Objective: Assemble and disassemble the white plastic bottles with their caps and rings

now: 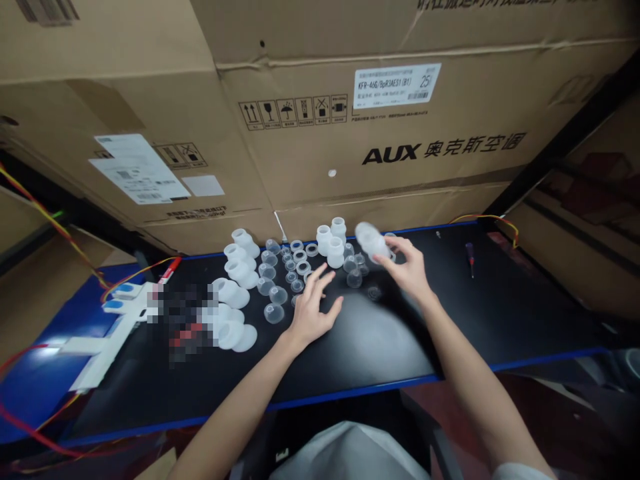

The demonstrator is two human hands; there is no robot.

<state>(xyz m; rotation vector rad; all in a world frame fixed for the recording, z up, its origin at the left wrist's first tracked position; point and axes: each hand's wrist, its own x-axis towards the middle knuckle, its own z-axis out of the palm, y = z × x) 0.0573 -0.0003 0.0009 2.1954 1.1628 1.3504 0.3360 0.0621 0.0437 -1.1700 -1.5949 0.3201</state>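
Black table (pixel 510 293) — white container (pixel 369 240) between right fingers (pixel 406 249)

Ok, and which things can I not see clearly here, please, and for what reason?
All in the head view:
Exact shape of the held white piece: blurred, partly covered by the right hand.
Clear piece beside the left hand: partly hidden by that hand.
Whatever the pixelated patch covers.
Top print on the carton: cut by the upper edge.
Label's finest print: too small.
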